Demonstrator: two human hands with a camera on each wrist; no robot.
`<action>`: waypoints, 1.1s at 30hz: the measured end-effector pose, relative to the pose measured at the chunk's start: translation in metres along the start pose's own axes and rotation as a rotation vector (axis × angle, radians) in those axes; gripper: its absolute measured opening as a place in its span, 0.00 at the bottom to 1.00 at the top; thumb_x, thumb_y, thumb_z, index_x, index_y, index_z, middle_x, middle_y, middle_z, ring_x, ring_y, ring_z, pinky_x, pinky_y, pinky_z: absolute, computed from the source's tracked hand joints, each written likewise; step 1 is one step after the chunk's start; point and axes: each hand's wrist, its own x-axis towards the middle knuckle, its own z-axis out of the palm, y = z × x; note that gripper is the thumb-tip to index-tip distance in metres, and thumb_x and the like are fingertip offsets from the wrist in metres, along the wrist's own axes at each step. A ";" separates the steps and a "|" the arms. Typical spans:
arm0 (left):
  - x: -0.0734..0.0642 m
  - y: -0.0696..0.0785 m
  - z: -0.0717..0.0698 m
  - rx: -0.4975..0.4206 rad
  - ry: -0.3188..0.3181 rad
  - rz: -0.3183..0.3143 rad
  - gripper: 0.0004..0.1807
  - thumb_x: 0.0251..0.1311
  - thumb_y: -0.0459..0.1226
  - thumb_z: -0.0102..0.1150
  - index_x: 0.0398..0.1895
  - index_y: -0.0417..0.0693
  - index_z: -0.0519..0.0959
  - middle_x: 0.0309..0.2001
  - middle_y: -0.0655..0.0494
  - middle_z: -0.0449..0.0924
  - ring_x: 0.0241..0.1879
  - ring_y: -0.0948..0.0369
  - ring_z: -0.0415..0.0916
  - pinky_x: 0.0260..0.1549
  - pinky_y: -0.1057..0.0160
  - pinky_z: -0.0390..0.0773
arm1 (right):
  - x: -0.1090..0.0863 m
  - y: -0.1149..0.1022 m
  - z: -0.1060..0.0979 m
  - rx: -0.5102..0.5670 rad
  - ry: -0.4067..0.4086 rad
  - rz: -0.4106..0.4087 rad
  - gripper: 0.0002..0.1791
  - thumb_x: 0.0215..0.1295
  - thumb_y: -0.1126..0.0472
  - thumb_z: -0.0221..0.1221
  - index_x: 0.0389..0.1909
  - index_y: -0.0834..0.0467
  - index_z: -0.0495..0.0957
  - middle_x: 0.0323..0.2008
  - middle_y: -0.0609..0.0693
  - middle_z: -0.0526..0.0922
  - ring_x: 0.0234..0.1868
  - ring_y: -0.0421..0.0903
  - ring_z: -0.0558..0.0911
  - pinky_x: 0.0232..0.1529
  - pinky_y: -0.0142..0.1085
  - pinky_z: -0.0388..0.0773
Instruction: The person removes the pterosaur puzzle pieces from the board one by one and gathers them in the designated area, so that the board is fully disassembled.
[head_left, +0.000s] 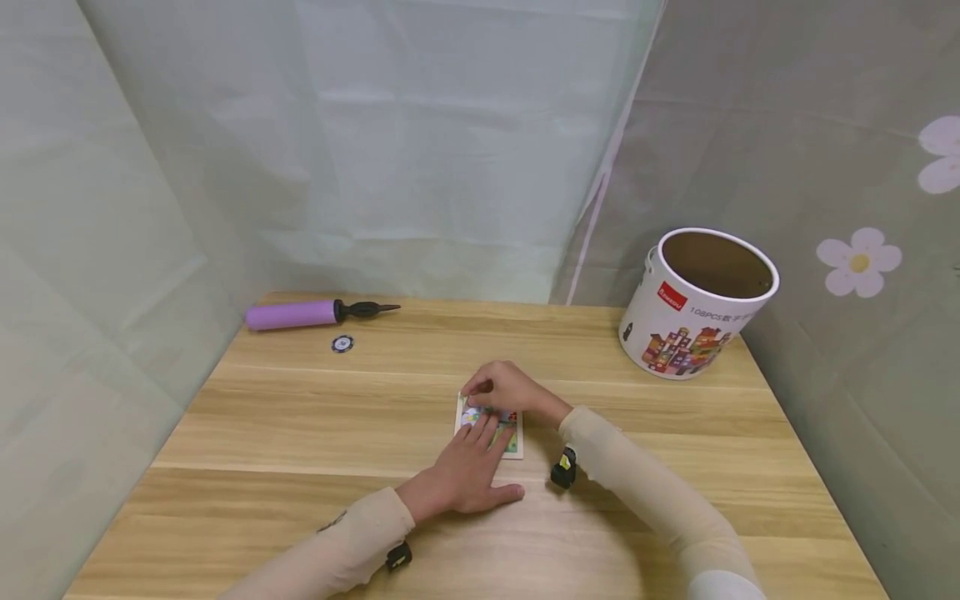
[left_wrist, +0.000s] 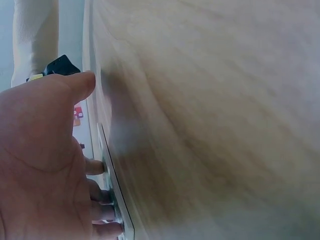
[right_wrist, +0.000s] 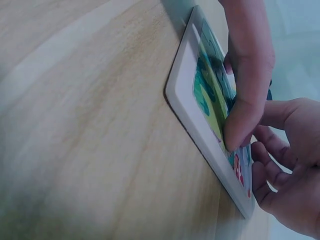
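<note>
A small flat picture board (head_left: 513,455) with a pale frame and a colourful picture lies on the wooden table. My left hand (head_left: 468,468) rests on its near part, fingers straight and spread over the picture, thumb out to the right. At the far left corner, my right hand (head_left: 510,389) bends over the board with curled fingers, thumb and forefinger pinching at the edge. In the right wrist view, curled fingers (right_wrist: 262,172) meet the board's frame (right_wrist: 200,135) beside a left-hand finger. Whether a loose piece is between thumb and forefinger, I cannot tell.
A purple hand pump (head_left: 292,315) with a black nozzle lies at the back left. Just in front of it is a dark-rimmed round chip (head_left: 342,343). A white printed bucket (head_left: 678,321) stands at the back right. Cloth hangings (head_left: 465,150) close off the table's back and sides.
</note>
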 end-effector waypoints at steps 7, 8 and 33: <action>-0.001 0.000 0.001 0.023 0.015 0.021 0.50 0.70 0.65 0.47 0.79 0.37 0.56 0.80 0.33 0.47 0.79 0.41 0.45 0.74 0.41 0.56 | 0.000 0.001 0.000 0.033 0.030 0.001 0.07 0.69 0.62 0.65 0.44 0.55 0.89 0.43 0.45 0.90 0.42 0.38 0.86 0.48 0.34 0.82; -0.001 0.000 0.001 0.024 0.019 0.024 0.49 0.70 0.65 0.48 0.79 0.37 0.56 0.79 0.33 0.48 0.79 0.41 0.46 0.74 0.41 0.57 | 0.000 0.002 -0.001 0.046 0.042 0.010 0.07 0.69 0.62 0.65 0.44 0.55 0.89 0.42 0.45 0.90 0.42 0.38 0.86 0.48 0.34 0.82; -0.002 -0.005 0.001 0.057 -0.002 0.024 0.50 0.70 0.65 0.48 0.80 0.37 0.55 0.81 0.37 0.48 0.80 0.44 0.48 0.74 0.43 0.58 | -0.065 0.037 -0.064 -0.029 0.193 0.055 0.06 0.66 0.64 0.67 0.40 0.60 0.90 0.40 0.49 0.91 0.42 0.43 0.87 0.47 0.39 0.84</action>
